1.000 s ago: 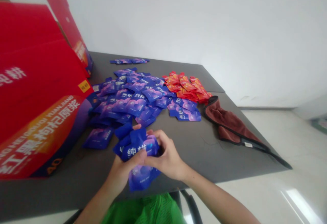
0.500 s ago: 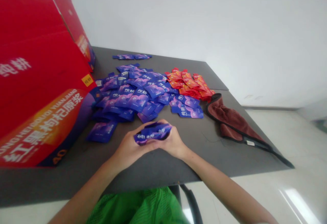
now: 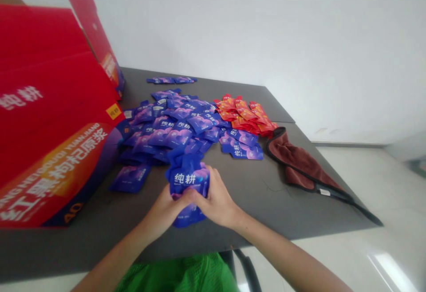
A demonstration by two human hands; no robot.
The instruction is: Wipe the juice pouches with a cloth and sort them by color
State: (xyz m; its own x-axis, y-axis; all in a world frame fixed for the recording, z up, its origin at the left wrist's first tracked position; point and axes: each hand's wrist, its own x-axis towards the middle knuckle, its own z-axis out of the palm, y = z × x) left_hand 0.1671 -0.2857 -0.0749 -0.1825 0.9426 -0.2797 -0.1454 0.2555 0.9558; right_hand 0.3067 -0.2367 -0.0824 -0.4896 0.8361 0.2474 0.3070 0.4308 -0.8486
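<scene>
Plain white wall (image 3: 266,25), dark grey table (image 3: 259,194), glossy pale floor (image 3: 382,185) with light glare

A: Soft, even daylight is filling the room; the white wall (image 3: 266,25) is glowing pale and nothing is looking dim.

B: Glare is bouncing off the glossy floor (image 3: 389,265) at the lower right in a bright streak.

A: Shadows are staying faint on the grey table (image 3: 253,203).

B: The wide lens is bending the edges, so the red box (image 3: 49,119) is bulging at the left, and the far right corner is smearing out of focus.
</scene>
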